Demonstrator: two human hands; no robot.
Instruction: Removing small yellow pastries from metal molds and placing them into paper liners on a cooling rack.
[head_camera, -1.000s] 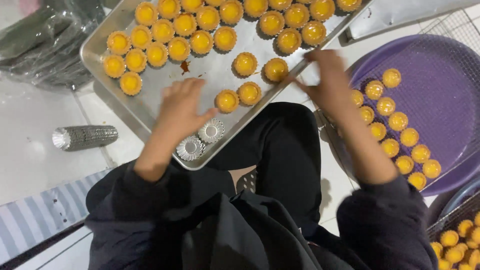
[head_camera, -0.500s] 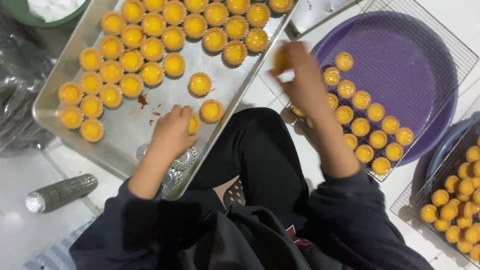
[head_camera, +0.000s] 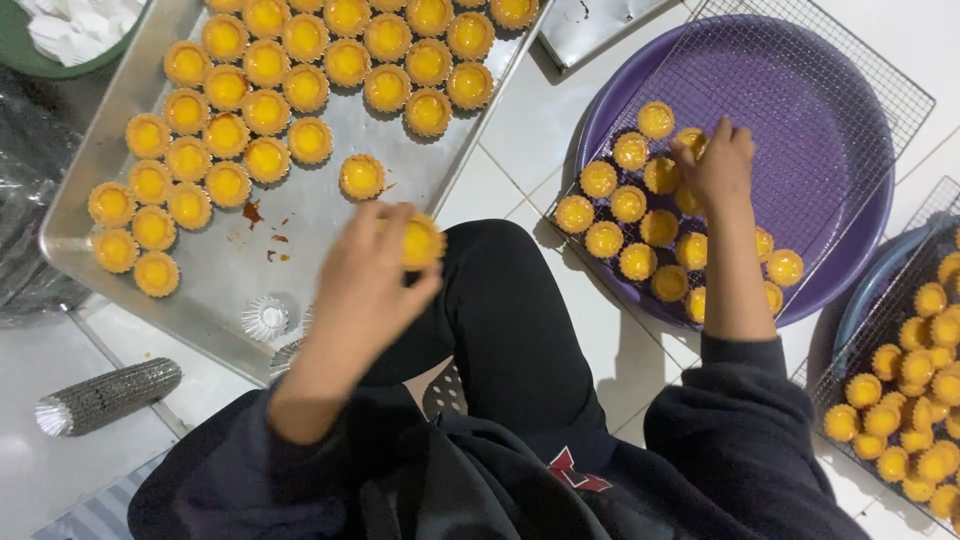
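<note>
Left hand (head_camera: 365, 270) grips one yellow tart (head_camera: 420, 242) in its fingers, lifted above the metal baking tray (head_camera: 100, 160) near its 5 o'clock corner. Right hand (head_camera: 715, 165) fingers bent down on a tart on the wire rack (head_camera: 800, 90) over the purple basin (head_camera: 850, 230), grip unclear. Empty foil cups (head_camera: 265, 318) at tray's 6 o'clock, stacked cups (head_camera: 105, 395) on floor

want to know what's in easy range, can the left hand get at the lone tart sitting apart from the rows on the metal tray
Probably yes. The left hand, already holding a tart, hovers over the metal tray just below the lone tart, with only bare tray between them. It would likely need to free its fingers first.
</note>
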